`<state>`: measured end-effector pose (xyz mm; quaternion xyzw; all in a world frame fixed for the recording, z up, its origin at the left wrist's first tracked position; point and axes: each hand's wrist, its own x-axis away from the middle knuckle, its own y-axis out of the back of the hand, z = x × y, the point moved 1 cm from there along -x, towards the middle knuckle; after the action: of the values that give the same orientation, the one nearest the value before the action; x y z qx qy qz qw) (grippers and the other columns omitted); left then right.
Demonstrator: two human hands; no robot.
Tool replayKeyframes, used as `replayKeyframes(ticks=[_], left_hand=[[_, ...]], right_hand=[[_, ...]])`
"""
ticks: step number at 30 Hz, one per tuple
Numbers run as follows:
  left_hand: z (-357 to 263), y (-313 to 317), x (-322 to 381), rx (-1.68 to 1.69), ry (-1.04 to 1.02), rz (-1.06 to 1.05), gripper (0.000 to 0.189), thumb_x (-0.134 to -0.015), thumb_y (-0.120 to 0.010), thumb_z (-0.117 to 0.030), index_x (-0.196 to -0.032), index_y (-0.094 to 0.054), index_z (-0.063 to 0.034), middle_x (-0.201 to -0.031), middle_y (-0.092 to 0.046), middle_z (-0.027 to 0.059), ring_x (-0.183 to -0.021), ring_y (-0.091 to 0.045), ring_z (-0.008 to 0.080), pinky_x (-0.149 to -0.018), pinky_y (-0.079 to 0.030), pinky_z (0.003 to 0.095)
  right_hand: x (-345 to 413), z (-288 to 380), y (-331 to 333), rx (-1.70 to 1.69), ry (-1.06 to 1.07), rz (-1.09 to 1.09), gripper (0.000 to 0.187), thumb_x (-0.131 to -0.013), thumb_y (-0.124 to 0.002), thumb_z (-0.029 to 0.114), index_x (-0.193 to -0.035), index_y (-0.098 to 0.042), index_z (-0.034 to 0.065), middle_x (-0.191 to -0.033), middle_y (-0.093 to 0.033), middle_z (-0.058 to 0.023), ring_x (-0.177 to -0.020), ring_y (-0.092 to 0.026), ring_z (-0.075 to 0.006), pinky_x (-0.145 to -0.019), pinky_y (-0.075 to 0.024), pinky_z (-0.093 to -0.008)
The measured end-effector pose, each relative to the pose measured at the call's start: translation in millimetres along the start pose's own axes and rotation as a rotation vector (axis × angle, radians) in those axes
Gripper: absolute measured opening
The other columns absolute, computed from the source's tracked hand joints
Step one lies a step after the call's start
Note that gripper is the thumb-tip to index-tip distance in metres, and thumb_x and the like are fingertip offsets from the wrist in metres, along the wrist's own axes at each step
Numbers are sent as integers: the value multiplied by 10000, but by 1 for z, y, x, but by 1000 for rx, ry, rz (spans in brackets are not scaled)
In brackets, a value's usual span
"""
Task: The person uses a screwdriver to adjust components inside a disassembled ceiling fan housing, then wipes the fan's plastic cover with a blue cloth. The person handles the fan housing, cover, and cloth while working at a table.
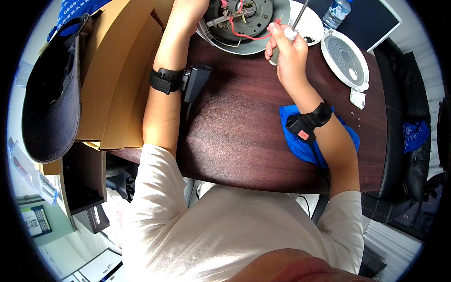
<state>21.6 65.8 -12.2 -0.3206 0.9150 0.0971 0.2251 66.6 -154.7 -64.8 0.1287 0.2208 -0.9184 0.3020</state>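
An opened round electric appliance (246,49) lies at the top of the view, its metal inner parts and red wires (243,36) exposed. My right hand (290,53) grips a screwdriver (299,16) by its grey-and-white handle, the shaft pointing up and away from me. Frayed red wire ends show just by the thumb; whether the fingers touch them is unclear. At the appliance's left rim is my left hand (190,14), cut off by the picture's top edge, so its fingers are hidden.
Right of the appliance are a white round part (310,24), a water bottle (336,14), a white-rimmed round cover (345,60) and several small loose pieces (358,119). A blue cloth (294,141) lies under my right forearm. A cardboard box (116,81) and dark cap (53,105) stand left.
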Motion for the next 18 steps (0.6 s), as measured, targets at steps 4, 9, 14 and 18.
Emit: replayKeyframes(ticks=[4, 9, 14, 18], left_hand=[[-4, 0, 1, 6, 34, -12, 396, -977, -550, -217, -1288, -509, 26, -1110, -612, 100, -1002, -570, 168, -878, -464, 279], [-9, 0, 1, 130, 173, 32, 387, -981, -545, -211, -1288, -506, 22, -1091, -614, 92, -973, -576, 155, -842, -481, 270], [-3, 2, 0, 57, 46, 14, 382, -982, -542, -208, -1286, -507, 20, -1059, -615, 82, -899, -580, 131, -766, -496, 249], [-8, -1, 3, 36, 57, 24, 381, -982, -544, -204, -1284, -506, 24, -1071, -612, 87, -918, -577, 135, -784, -493, 252]], right_hand=[[-4, 8, -1, -263, -247, -67, 200, -924, -638, 222, -976, -606, 31, -807, -598, -38, -562, -530, -103, -449, -409, -241], [-20, -6, 20, -382, -517, 130, 183, -921, -645, 251, -953, -595, 79, -864, -617, -35, -616, -515, -99, -491, -444, -267], [-20, -13, 12, -140, -500, -8, 200, -912, -655, 252, -942, -608, 60, -782, -616, -23, -589, -517, -93, -469, -438, -263], [-25, -24, 10, 147, -341, -64, 225, -886, -686, 263, -896, -626, 47, -694, -621, -22, -493, -535, -105, -423, -427, -270]])
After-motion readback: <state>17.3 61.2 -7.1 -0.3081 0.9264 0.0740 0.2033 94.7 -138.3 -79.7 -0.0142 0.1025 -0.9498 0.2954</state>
